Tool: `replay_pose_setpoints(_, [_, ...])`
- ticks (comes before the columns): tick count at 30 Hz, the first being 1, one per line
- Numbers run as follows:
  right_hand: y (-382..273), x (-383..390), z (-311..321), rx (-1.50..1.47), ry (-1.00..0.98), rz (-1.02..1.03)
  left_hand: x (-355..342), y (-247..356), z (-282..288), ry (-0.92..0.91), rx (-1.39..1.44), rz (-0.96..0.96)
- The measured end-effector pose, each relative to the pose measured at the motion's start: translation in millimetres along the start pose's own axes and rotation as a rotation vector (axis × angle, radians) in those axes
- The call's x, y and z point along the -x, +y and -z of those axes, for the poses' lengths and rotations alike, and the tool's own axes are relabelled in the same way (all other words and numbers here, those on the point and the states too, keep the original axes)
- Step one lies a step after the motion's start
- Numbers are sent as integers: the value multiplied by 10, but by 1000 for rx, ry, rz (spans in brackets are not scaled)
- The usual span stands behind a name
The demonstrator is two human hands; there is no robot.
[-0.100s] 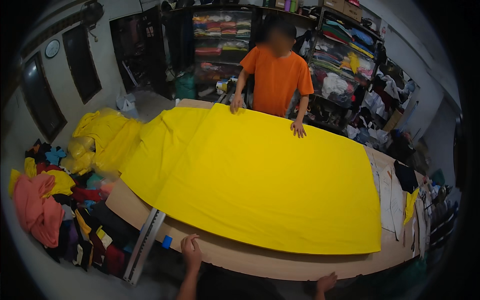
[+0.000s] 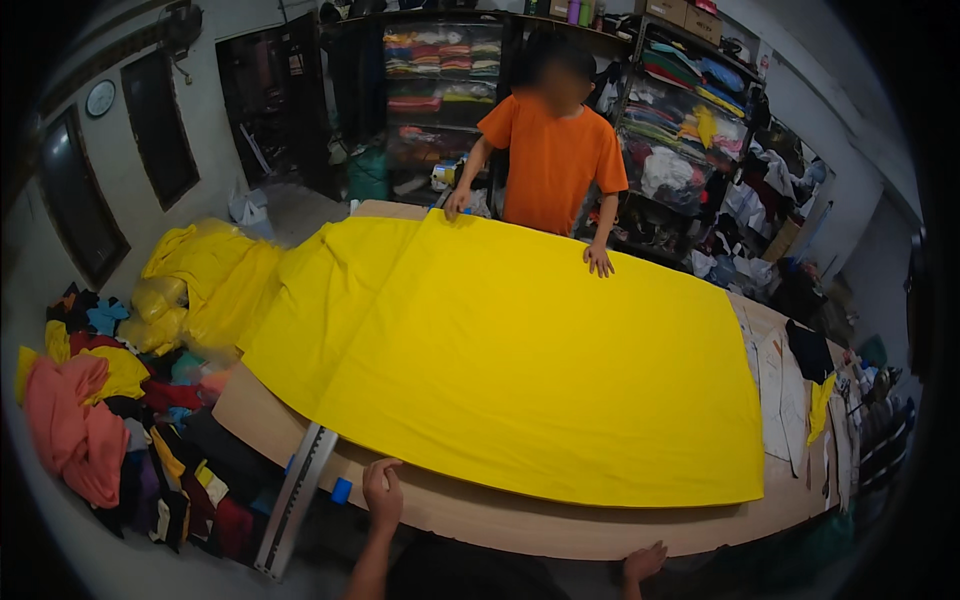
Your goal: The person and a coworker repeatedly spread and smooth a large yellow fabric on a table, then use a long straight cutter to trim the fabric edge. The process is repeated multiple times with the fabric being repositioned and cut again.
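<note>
A wide sheet of bright yellow fabric (image 2: 550, 360) lies spread over a wooden table (image 2: 560, 530), its left part wrinkled and overlapped. At the near edge, my left hand (image 2: 383, 494) is raised beside the fabric's front border, fingers loosely curved with nothing visible in them. My right hand (image 2: 645, 562) rests by the table's near rim, fingers stretched out and holding nothing. A slotted metal rail (image 2: 297, 500) juts out from under the cloth to the left of my left hand, with a blue piece (image 2: 341, 490) near it.
Across the table a person in an orange shirt (image 2: 560, 160) has both hands on the fabric's far edge. Yellow cloth in plastic (image 2: 205, 280) and a heap of mixed garments (image 2: 75, 430) lie left. Paper patterns (image 2: 780, 390) cover the right end. Packed shelves (image 2: 685, 120) stand behind.
The other person's hand on the picture's left has slid slightly left along the fabric's far edge. My right hand has shifted a little left; my left hand has barely moved.
</note>
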State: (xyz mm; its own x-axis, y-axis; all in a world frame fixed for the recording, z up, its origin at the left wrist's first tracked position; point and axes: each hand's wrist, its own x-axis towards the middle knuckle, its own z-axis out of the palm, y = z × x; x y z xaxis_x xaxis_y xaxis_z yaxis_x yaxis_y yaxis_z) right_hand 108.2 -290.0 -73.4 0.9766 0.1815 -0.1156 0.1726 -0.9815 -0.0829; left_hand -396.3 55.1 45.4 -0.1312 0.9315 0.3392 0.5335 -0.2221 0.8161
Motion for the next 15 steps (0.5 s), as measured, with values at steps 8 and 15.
replay_pose_setpoints(8, [-1071,1215,-458,-137,150,6,-977,212,-165,-182,316,-63])
replay_pose_setpoints(15, [-1400,1594,-286,-182,85,-69,-1109,454,-414,-486,477,-122])
